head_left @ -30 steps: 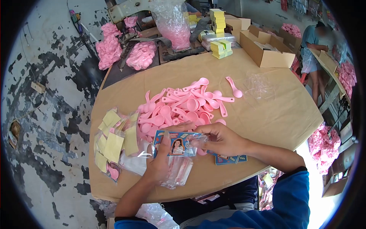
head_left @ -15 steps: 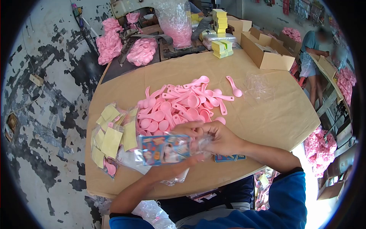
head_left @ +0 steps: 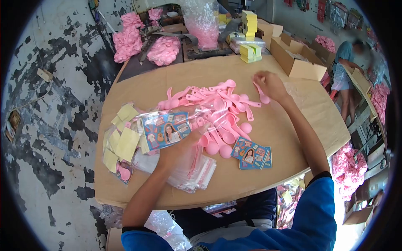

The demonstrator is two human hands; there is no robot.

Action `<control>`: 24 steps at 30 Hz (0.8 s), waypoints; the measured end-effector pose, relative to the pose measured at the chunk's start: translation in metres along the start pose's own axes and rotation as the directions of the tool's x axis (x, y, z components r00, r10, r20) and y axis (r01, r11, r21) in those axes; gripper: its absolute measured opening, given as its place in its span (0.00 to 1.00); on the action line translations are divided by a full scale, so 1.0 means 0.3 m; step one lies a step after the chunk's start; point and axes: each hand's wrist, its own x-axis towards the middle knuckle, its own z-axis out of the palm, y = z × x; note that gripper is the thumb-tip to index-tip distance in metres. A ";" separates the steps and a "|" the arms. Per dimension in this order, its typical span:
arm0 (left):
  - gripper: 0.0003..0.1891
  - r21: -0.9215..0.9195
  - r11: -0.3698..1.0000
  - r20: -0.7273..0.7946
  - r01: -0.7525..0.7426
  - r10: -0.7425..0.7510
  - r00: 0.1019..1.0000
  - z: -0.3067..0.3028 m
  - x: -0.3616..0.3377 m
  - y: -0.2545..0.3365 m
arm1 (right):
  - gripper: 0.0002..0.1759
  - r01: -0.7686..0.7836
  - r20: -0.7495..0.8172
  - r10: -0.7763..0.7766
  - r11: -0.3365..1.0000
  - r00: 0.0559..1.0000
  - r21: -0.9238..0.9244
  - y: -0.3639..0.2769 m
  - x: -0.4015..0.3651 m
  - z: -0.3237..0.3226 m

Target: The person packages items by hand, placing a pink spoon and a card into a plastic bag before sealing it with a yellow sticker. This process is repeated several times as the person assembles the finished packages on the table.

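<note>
My left hand (head_left: pixel 182 146) is closed on a clear plastic bag (head_left: pixel 194 113) with a blue printed card (head_left: pixel 166 130) in it, held above the left side of the table. Farther out, my right hand (head_left: pixel 271 85) is raised with curled fingers, beside the handle of a lone pink spoon (head_left: pixel 264 97). Whatever its fingertips hold is too small to make out. A heap of pink spoons (head_left: pixel 217 102) lies between my hands. Below it are loose blue cards (head_left: pixel 250 155). Under my left forearm lies a stack of clear bags (head_left: pixel 197 173).
Filled bags with yellow cards (head_left: pixel 125 142) are piled at the table's (head_left: pixel 293 142) left edge. Yellow card stacks (head_left: pixel 250 52) and an open cardboard box (head_left: pixel 297 58) stand at the back. A bag of pink items (head_left: pixel 202 31) is behind. Another person (head_left: pixel 345 62) works at the far right.
My right hand has left the bag and reached out to the far right, by the lone spoon. My left hand has shifted up and left with the bagged card. The loose cards are now uncovered.
</note>
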 end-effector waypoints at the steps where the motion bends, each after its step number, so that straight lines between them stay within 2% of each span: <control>1: 0.27 -0.008 0.999 -0.015 0.047 -0.047 0.999 0.005 -0.005 0.003 | 0.18 -0.001 0.006 0.002 0.988 1.000 -0.156 0.036 -0.005 0.028; 2: 0.28 -0.014 0.996 -0.035 0.091 -0.091 0.995 0.007 -0.006 0.006 | 0.20 0.001 0.006 0.001 0.953 1.000 -0.304 0.055 -0.029 0.066; 3: 0.28 0.009 1.000 -0.007 0.025 -0.025 1.000 0.005 -0.006 0.005 | 0.21 0.001 0.003 0.000 0.898 1.000 -0.441 0.060 -0.030 0.090; 6: 0.28 0.077 0.986 0.060 -0.150 0.145 0.988 -0.006 0.006 -0.018 | 0.20 0.141 -0.014 -0.167 0.871 0.986 -0.470 0.044 -0.014 0.096; 8: 0.29 0.090 0.960 0.084 -0.266 0.258 0.962 -0.008 0.018 -0.044 | 0.18 0.116 0.009 -0.125 0.895 0.992 -0.431 0.007 -0.004 0.070; 9: 0.30 0.078 0.960 0.088 -0.268 0.262 0.961 -0.013 0.017 -0.046 | 0.17 0.098 0.022 -0.098 0.905 0.995 -0.413 -0.018 -0.014 0.044; 10: 0.31 0.064 0.960 0.092 -0.273 0.267 0.959 -0.019 0.021 -0.045 | 0.16 0.023 -0.030 -0.031 0.971 0.999 -0.238 -0.068 -0.036 -0.009; 12: 0.31 0.004 0.973 0.056 -0.233 0.232 0.971 -0.030 0.031 -0.039 | 0.13 -0.103 -0.094 0.116 0.986 0.989 0.132 -0.167 -0.070 -0.118; 13: 0.31 -0.047 0.981 0.016 -0.187 0.188 0.982 -0.031 0.034 -0.035 | 0.13 -0.062 -0.090 0.097 0.940 0.991 0.336 -0.165 -0.077 -0.126; 15: 0.30 -0.139 0.981 -0.041 -0.137 0.133 0.990 -0.027 0.034 -0.017 | 0.11 0.016 -0.084 0.057 0.726 0.995 0.687 -0.161 -0.090 -0.141; 18: 0.32 -0.301 0.942 -0.023 -0.146 0.146 0.989 -0.040 0.049 -0.038 | 0.10 0.018 -0.002 -0.032 0.515 0.999 0.857 -0.269 -0.152 -0.110; 21: 0.32 -0.262 0.950 0.036 -0.173 0.188 0.981 -0.043 0.045 -0.045 | 0.10 -0.136 0.208 -0.098 0.485 0.973 0.864 -0.388 -0.221 -0.097; 24: 0.31 -0.215 0.966 0.082 -0.142 0.163 0.983 -0.024 0.036 -0.046 | 0.12 -0.243 0.297 -0.118 0.338 0.948 0.909 -0.457 -0.275 -0.062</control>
